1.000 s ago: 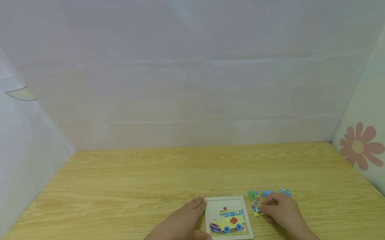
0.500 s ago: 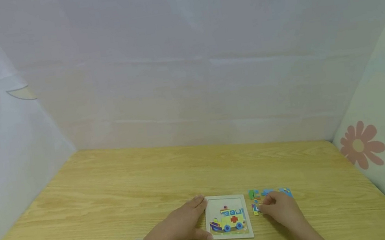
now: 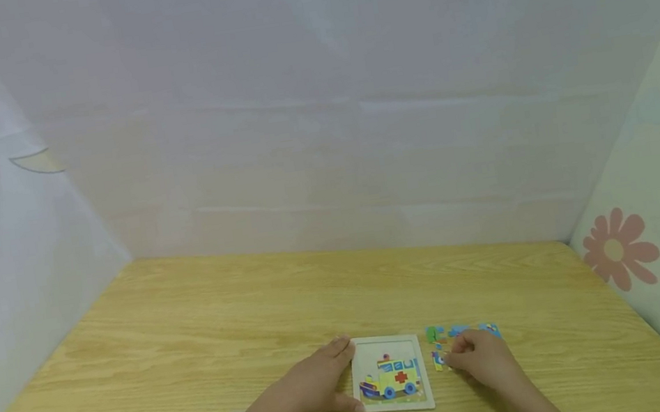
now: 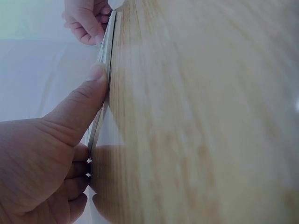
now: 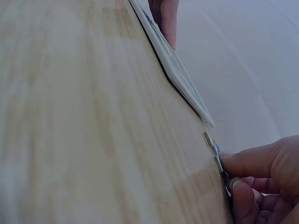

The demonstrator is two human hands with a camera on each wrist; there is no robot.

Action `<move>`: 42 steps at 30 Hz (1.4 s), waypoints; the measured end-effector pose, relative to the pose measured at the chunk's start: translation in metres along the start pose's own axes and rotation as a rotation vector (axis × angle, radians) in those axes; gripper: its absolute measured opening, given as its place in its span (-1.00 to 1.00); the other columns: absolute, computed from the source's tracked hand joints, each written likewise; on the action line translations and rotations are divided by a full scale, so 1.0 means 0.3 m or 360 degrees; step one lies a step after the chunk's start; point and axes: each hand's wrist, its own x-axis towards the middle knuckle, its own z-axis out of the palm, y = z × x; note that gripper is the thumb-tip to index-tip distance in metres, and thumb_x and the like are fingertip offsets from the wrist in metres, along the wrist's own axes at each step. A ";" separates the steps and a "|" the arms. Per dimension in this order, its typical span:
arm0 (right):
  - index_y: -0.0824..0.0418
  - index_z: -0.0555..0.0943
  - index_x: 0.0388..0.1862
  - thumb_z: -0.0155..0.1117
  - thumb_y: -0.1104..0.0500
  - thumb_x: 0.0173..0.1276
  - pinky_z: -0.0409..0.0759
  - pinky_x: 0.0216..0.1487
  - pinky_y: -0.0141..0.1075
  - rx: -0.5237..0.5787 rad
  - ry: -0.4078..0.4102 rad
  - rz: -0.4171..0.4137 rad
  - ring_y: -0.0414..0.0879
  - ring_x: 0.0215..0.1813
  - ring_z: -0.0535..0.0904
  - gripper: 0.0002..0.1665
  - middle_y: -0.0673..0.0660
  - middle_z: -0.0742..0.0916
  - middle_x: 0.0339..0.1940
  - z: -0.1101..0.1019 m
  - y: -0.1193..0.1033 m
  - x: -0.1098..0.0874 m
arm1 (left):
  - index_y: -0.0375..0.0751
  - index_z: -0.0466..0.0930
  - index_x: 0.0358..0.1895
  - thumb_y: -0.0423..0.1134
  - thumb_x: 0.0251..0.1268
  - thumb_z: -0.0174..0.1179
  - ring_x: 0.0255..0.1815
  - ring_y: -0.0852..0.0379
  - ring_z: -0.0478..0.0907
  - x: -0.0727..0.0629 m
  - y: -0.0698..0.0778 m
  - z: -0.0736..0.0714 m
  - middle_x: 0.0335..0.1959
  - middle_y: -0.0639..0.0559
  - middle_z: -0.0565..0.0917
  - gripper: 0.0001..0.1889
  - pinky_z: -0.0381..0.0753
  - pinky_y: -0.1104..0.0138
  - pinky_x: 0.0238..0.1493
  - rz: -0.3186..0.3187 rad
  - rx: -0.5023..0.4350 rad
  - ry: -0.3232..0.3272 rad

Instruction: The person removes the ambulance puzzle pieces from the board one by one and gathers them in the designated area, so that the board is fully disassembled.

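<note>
A square puzzle board point(image 3: 397, 410) with a pale raised rim lies flat on the table, an ambulance picture pieced together in its lower part. My left hand point(image 3: 311, 384) rests along its left edge, thumb near the lower corner and fingertips at the upper one. To the right of the board my right hand point(image 3: 485, 360) pinches a small jigsaw piece point(image 3: 438, 361) at the tabletop between thumb and forefinger. Seen from the right wrist, the thumb presses on the pieces point(image 5: 211, 143) and the forefinger curls beside it. The hand covers part of the piece.
Several loose jigsaw pieces point(image 3: 458, 330), blue and green, lie beyond my right hand. The wood-grain table point(image 3: 224, 305) runs back to a pale cloth wall point(image 3: 324, 164). A right side wall with printed flowers point(image 3: 613, 250) borders the table.
The right thumb and fingers shift very slightly over the jigsaw piece. My left hand and the board stay in place.
</note>
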 end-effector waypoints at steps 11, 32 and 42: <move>0.25 0.55 -0.46 0.32 0.20 0.17 0.55 -0.56 -0.41 0.0074 -0.0082 -0.0002 -0.14 -0.57 0.48 -0.85 0.04 0.55 -0.63 -0.009 0.011 -0.002 | -0.35 0.19 0.36 0.29 -0.10 0.25 0.42 -0.09 0.13 -0.011 0.005 -0.006 0.41 -0.20 0.19 0.02 0.20 0.13 0.38 0.0014 0.0002 0.0021; 0.33 0.57 -0.25 0.19 0.17 0.30 0.51 -0.52 -0.44 0.0616 0.0069 0.0031 -0.16 -0.54 0.46 -0.79 0.09 0.58 -0.54 -0.005 -0.105 -0.014 | -0.35 0.18 0.36 0.31 -0.10 0.24 0.42 -0.09 0.14 -0.005 0.006 -0.005 0.41 -0.19 0.20 0.02 0.20 0.13 0.38 0.0011 0.0001 0.0004; 0.33 0.54 -0.11 0.25 0.17 0.26 0.56 -0.48 -0.42 0.0726 0.0043 -0.0089 -0.13 -0.47 0.52 -0.71 0.09 0.61 -0.40 0.038 -0.147 -0.014 | -0.34 0.18 0.36 0.32 -0.10 0.23 0.41 -0.09 0.14 0.000 0.001 -0.001 0.41 -0.19 0.20 0.03 0.20 0.13 0.38 0.0010 -0.0009 0.0003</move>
